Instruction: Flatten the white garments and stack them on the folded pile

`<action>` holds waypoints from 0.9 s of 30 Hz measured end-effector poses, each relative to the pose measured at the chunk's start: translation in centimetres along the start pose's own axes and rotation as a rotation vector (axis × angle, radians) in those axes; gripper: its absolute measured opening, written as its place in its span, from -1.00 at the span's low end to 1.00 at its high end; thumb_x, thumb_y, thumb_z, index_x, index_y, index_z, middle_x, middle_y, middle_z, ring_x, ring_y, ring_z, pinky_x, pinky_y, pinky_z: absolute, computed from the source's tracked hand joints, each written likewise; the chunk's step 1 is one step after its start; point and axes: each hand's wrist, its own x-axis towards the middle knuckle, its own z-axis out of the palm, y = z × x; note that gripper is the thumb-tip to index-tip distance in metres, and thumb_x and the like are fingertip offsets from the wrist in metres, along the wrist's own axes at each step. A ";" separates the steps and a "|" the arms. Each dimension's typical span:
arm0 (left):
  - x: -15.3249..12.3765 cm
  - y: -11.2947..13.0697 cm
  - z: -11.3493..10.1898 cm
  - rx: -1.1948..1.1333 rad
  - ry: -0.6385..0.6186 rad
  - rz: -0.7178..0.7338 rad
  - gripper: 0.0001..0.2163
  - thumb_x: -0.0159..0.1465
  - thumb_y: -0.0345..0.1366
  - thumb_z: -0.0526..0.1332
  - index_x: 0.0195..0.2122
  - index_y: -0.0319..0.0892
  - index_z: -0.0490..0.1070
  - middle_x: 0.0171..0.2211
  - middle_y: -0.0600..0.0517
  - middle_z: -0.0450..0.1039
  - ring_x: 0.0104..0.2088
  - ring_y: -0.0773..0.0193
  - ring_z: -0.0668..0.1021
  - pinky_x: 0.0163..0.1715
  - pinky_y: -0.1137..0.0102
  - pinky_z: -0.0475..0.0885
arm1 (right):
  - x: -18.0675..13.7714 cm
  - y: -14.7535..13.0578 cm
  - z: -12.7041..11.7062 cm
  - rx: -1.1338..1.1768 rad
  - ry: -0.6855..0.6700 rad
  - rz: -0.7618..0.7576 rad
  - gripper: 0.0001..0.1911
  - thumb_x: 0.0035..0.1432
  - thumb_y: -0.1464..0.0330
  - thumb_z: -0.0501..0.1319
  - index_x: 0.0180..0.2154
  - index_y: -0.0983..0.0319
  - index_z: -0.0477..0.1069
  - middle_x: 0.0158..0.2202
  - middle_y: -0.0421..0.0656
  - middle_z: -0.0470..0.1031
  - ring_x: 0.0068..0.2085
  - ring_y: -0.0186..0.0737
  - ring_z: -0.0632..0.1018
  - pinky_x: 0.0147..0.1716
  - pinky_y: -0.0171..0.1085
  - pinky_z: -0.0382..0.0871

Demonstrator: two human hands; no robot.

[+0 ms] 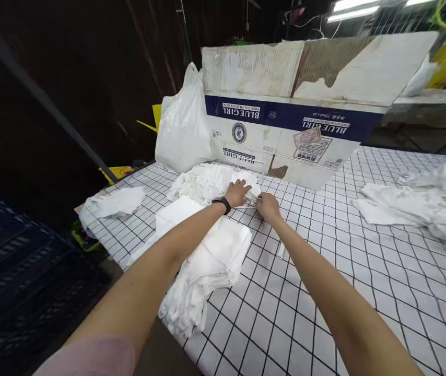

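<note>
My left hand (237, 193), with a black band on its wrist, rests on a loose heap of white cloths (203, 183) near the table's far side; its fingers curl over a cloth's edge. My right hand (268, 206) pinches the same white cloth (251, 195) right beside the left hand. A neat stack of folded white cloths (211, 250) lies under my left forearm, spilling over the table's near edge.
The table has a white cover with a black grid (325, 271). A large "Blue Girl" cardboard box (285, 130) stands behind the hands, a white plastic bag (182, 125) to its left. More white cloths (422, 209) lie at the right; one cloth (119, 202) at the left corner.
</note>
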 end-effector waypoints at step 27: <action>-9.6 16.3 -11.5 -1.204 0.128 0.155 -0.91 0.26 -0.49 0.29 -0.39 -0.26 0.43 -0.55 0.12 0.40 -0.52 0.47 0.41 -0.44 0.51 0.30 | -16.7 -7.5 -26.9 0.680 0.331 -0.057 -0.75 -0.12 0.28 0.53 -0.41 0.22 0.55 -0.54 -0.29 0.33 -0.59 -0.50 0.25 -0.63 -0.45 0.25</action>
